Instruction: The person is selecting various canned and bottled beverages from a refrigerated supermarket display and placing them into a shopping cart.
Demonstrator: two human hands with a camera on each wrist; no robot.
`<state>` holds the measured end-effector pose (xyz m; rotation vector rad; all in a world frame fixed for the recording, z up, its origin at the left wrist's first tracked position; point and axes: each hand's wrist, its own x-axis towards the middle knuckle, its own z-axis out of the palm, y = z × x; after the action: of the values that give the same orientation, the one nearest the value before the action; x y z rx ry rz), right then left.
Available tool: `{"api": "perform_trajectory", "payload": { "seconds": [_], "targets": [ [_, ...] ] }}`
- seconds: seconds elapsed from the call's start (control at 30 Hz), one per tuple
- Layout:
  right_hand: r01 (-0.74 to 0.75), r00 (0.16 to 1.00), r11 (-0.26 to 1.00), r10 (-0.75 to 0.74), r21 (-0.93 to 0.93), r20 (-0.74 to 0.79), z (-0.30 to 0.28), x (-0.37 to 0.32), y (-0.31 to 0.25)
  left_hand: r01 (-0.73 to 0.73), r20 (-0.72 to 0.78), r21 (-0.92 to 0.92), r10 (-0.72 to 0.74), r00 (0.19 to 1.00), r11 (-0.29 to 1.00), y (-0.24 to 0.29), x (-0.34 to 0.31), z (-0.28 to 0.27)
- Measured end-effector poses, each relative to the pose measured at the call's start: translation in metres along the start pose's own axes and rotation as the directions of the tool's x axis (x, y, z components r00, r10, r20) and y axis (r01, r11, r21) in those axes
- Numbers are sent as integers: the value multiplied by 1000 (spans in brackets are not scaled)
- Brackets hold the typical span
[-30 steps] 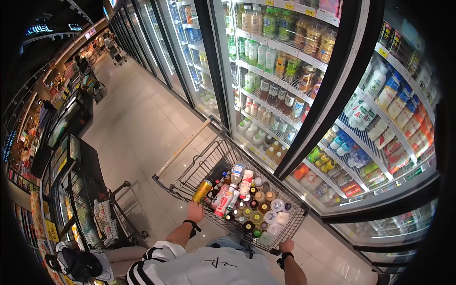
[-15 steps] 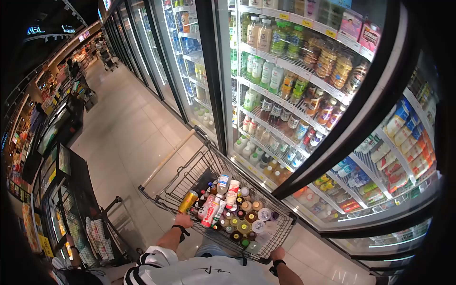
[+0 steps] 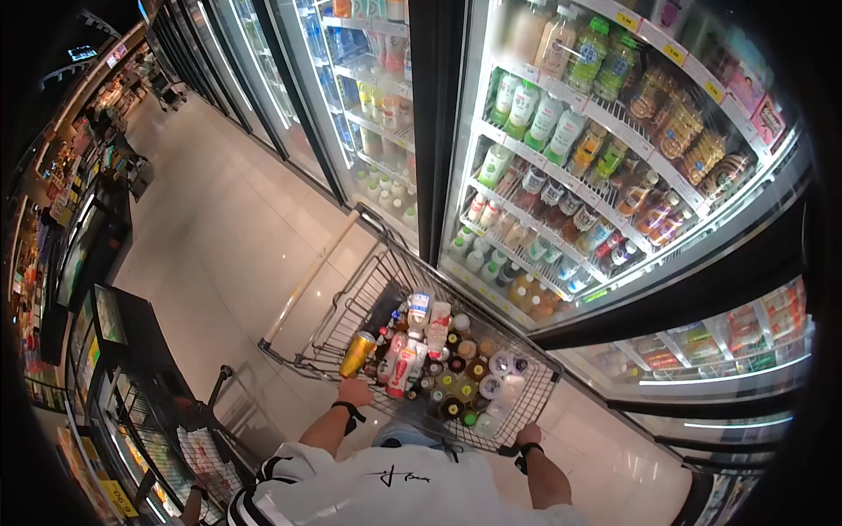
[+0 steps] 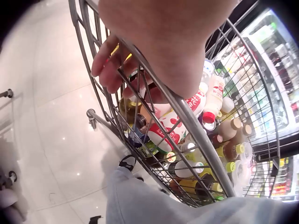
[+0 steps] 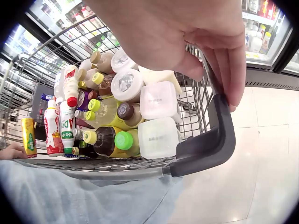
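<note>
As seen from the head, the cart (image 3: 346, 302) is held beside the fridge (image 3: 561, 175) by left hand (image 3: 354, 392) and right hand (image 3: 528, 435). At the left wrist, fingers (image 4: 108, 70) are curled over its handle (image 4: 201, 140). At the right wrist, fingers (image 5: 233, 70) are wrapped round the handle's black end.

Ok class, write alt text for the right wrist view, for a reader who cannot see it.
A right hand grips the cart handle at its black corner. The wire cart is packed with capped drink bottles; the left hand holds the far end.
</note>
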<state>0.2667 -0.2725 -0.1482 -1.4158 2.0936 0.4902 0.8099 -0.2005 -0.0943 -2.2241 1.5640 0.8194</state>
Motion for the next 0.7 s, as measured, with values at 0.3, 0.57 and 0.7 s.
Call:
{"api": "perform_trajectory", "payload": {
  "seconds": [0.3,0.57,0.7],
  "targets": [
    [224,959,974,-215,28,-183,7,-9,-72,58,-339,99,-21,940,993,-67,32,2],
    [272,948,949,-236,160,-215,-1,-21,-146,99,-320,209,-28,947,973,-118,62,-37],
    [303,940,946,-277,117,-197,-4,-26,-186,99,-308,165,-44,950,981,-149,75,-53]
  ]
}}
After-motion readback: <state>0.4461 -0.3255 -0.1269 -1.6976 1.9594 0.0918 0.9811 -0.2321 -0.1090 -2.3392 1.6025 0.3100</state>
